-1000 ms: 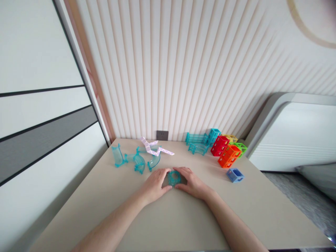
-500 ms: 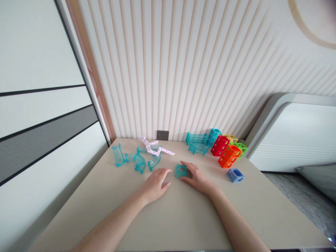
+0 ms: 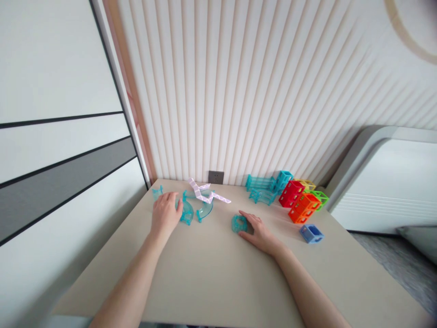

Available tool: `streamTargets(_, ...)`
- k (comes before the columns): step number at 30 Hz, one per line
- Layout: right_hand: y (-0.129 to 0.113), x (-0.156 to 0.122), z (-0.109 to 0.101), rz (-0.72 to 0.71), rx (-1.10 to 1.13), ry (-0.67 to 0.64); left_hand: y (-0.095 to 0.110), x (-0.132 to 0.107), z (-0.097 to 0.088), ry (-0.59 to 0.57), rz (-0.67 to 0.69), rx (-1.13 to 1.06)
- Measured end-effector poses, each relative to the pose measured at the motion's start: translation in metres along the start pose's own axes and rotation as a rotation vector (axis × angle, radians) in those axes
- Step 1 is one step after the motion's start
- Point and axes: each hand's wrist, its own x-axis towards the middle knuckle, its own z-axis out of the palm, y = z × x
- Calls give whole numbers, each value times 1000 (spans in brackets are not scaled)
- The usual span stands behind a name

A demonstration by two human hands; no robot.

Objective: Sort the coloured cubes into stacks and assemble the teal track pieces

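Observation:
My left hand (image 3: 166, 213) lies over a teal curved track piece (image 3: 157, 192) at the table's far left, and its fingers curl down onto it. More teal curved pieces (image 3: 196, 210) sit just to its right. My right hand (image 3: 260, 233) rests on the beige table (image 3: 211, 278), its forefinger and thumb pinched round a small teal ring piece (image 3: 238, 223).
A pink-and-white zigzag strip (image 3: 208, 196) lies on the curved pieces. Teal straight track sections (image 3: 261, 189), a stack of red, orange, green and yellow cubes (image 3: 302, 200) and a single blue cube (image 3: 311, 233) stand at the right. A wall socket (image 3: 215, 176) is behind.
My left hand has left the ring piece and moved up and left onto the curved track pieces. The right hand has slid the ring piece a little to the right.

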Motion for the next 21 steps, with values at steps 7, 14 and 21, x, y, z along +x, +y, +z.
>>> streamTargets(7,-2,1,-2,3,-1,-32,-33,5,13,-151,-303,178)
streamTargets(14,-2,-1,-2,-2,-10,-40,-39,5,20,-217,-311,155)
streamTargets(21,1,0,0,-60,1,6,-43,5,22,-234,-296,180)
